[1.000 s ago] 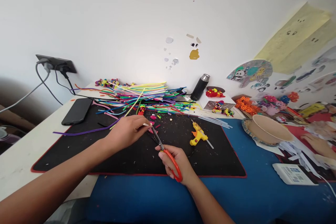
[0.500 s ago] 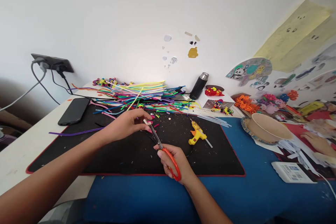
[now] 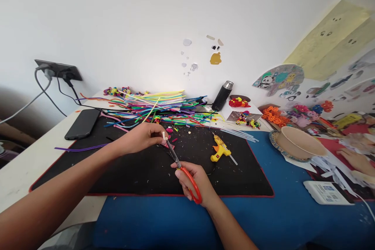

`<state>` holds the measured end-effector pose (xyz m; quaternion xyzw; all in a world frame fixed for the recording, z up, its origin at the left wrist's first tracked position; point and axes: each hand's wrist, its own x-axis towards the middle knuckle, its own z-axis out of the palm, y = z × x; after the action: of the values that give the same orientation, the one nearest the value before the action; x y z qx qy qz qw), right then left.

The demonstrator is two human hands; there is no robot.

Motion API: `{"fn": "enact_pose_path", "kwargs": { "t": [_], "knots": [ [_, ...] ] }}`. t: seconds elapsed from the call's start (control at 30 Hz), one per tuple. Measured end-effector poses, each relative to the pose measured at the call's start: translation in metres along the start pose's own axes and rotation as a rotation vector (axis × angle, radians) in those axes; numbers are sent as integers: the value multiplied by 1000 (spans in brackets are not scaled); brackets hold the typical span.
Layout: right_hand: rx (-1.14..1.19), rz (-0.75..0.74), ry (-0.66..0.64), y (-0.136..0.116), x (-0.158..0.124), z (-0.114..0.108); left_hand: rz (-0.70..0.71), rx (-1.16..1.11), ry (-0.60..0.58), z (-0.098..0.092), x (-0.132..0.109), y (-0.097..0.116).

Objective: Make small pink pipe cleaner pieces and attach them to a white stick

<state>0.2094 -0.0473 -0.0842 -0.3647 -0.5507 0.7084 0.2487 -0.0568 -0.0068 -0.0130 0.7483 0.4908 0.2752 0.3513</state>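
My left hand (image 3: 149, 137) pinches a small white piece (image 3: 164, 136) between thumb and fingers over the black mat (image 3: 123, 175). The scissors (image 3: 191, 183) have orange-red handles, and my right hand (image 3: 195, 181) is wrapped round them. Their narrow metal blades point up and left, with the tips at the white piece. Below my left fingertips lies a pink item, partly hidden. Right of the hands, a yellow glue gun (image 3: 220, 148) rests on the mat.
Colourful pipe cleaners (image 3: 164, 103) are heaped along the wall. A phone (image 3: 82, 124) lies at the left, a black flask (image 3: 222, 95) leans at the back. To the right are clear glue sticks (image 3: 240, 134), a bowl (image 3: 301, 142) and another person's hand (image 3: 353, 158).
My left fingers have closed nearer together around the white piece. The scissors have shifted very slightly, and their tips now sit close under it.
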Motion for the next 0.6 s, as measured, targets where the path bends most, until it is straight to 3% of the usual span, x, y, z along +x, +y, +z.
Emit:
{"fn": "enact_pose_path", "kwargs": {
  "t": [0.43,0.6],
  "knots": [
    [16,26,-179,-9,-6,-4,-63,-159,-313,-17,1,5],
    [22,20,-201,-12,-5,1,-128,-214,-351,-30,0,8]
  ]
}}
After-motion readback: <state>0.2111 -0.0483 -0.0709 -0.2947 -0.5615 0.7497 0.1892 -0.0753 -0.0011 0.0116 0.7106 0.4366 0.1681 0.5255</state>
